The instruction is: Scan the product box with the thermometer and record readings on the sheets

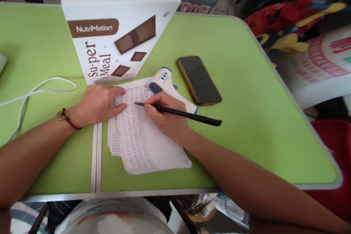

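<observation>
Pen (189,115) sits pinched in the right hand (170,121), the left hand (96,104) spread partly on paper (137,139).

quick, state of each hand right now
Left hand: open, fingers and thumb resting on the handwritten papers.
Right hand: closed around a black pen, its tip over the writing.
</observation>
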{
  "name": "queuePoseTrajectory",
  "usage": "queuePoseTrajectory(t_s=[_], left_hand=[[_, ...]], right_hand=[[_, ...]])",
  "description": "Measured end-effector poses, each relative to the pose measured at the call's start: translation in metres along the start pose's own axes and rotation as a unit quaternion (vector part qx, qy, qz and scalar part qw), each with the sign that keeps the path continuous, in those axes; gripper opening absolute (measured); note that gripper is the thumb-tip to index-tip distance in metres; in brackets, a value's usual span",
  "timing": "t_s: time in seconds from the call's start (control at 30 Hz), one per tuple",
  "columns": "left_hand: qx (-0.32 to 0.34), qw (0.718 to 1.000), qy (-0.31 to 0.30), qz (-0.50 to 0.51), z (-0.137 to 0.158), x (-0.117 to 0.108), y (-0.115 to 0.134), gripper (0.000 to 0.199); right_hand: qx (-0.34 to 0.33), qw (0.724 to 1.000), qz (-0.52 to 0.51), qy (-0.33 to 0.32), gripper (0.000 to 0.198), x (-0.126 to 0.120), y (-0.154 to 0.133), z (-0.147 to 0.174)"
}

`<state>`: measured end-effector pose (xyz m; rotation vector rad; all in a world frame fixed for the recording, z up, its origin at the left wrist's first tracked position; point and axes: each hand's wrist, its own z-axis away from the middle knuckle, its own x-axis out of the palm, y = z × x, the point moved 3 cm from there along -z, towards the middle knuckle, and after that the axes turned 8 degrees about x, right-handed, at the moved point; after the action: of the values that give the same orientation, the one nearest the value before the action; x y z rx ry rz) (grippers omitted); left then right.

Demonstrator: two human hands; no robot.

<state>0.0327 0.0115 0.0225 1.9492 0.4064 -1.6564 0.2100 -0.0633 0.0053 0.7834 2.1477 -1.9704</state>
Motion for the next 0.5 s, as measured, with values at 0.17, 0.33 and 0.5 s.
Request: queuePoseTrajectory(t_s=[0.17, 0.33, 0.5], left_hand=[[0.0, 1.0, 0.001, -0.01, 0.0004, -0.0004, 0.0001, 0.034], [-0.002, 1.0, -0.005, -0.019, 0.0019, -0.0007, -0.0001, 0.033], [-0.004, 1.0, -0.012, -0.021, 0.0021, -0.0013, 0.0002, 0.034]], right_hand=[[-0.002, 1.0, 0.005, -0.021, 0.008, 0.0002, 0.0014, -0.0004], [-0.014, 0.999, 0.022, -0.022, 0.008, -0.0009, 0.0028, 0.0002], [-0.006, 0.999, 0.027, -0.03, 0.007, -0.0004, 0.0039, 0.0006]])
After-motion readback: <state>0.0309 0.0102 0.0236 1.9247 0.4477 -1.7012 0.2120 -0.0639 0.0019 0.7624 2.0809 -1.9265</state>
